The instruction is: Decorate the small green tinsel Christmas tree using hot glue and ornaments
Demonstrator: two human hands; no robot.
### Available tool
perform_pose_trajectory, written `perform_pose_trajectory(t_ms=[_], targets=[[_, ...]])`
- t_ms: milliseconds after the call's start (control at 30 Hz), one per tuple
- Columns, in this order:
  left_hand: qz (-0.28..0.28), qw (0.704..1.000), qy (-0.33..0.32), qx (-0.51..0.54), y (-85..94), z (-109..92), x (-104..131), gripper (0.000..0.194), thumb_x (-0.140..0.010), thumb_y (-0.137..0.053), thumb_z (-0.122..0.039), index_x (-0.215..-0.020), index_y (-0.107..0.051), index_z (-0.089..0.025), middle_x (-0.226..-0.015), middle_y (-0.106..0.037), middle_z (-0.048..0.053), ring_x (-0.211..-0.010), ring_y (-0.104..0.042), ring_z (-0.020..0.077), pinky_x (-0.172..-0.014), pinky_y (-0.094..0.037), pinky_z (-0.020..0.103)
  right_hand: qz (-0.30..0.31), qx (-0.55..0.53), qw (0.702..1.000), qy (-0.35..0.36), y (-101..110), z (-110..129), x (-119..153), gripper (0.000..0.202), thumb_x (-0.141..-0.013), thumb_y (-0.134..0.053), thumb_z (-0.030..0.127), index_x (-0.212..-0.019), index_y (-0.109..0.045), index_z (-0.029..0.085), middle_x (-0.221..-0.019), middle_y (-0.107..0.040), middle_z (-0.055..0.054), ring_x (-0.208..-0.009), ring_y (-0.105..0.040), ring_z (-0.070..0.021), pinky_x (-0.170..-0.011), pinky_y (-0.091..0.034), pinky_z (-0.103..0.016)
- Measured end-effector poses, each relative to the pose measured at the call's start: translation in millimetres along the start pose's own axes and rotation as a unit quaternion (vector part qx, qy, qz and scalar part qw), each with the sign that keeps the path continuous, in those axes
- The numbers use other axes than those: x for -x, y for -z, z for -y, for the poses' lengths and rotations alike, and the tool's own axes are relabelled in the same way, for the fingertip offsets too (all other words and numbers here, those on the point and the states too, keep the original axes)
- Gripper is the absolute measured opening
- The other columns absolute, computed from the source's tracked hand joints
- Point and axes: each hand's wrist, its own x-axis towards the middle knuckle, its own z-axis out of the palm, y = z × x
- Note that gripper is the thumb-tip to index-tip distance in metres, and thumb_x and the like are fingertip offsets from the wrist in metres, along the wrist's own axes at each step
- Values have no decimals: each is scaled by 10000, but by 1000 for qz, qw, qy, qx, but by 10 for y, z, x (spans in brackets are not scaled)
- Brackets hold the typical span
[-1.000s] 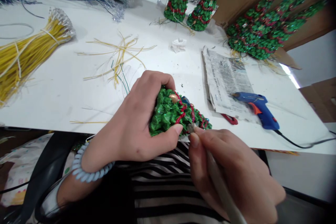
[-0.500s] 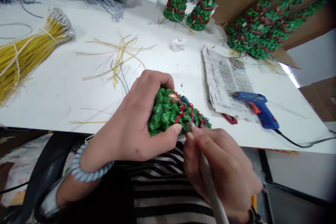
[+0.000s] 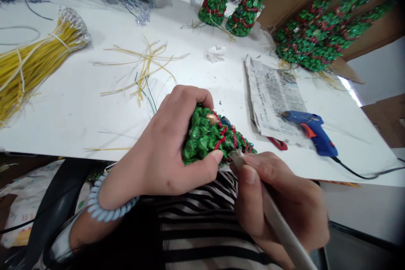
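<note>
A grey stick (image 3: 280, 219) is gripped in the right hand (image 3: 299, 202), its tip held at the side of a small tree (image 3: 204, 137), which is clasped in the left hand (image 3: 166, 139) over the near edge of the table (image 3: 69, 122). Near the right edge, a glue gun (image 3: 311, 127) is laid, nozzle over newspaper (image 3: 274, 93). Decorated trees (image 3: 216, 2) are stood toward the far edge.

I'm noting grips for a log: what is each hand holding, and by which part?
The left hand grips the green tree around its wide end; the right hand pinches a pale stick-like tool near its tip.
</note>
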Motion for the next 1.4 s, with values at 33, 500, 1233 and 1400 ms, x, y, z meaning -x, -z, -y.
perform_pose_trajectory(t_ms=[33,500,1233,1400], targets=[[1,1000,2,-1,2,1,0,403,-710,-595,-262,-1073,-421,-258,-1095,-506,52,-999,-497,258,-877,-462,458,-8,-10,1000,9,9,5,-1,409,-762,-600,12,-1079,-592,270,-759,-681,1,-620,-621,-148,-559,-538,-307],[-10,997,-77,-8,14,38,24,587,-746,-642,-270,-1302,-459,-224,-1311,-462,98,-1306,-393,277,-1124,-357,454,-20,-110,994,10,52,21,-42,336,-776,-593,54,-1058,-630,233,-703,-663,6,-551,-609,-144,-443,-478,-276],[-247,968,47,2,331,114,28,300,-953,-467,-352,-686,-512,-223,-944,-699,19,-1120,-617,245,-1003,-458,416,-158,-10,960,-233,247,-603,-319,223,-811,-653,425,-777,-610,209,-548,-560,28,-437,-471,-120,-428,-346,-236],[-101,902,175,-380,760,266,-184,365,-919,-372,-465,-758,-588,-219,-950,-701,67,-961,-632,290,-842,-438,398,16,221,949,-225,355,-793,-369,206,-834,-587,355,-949,-638,193,-602,-626,-2,-545,-569,-185,-554,-350,-283]])
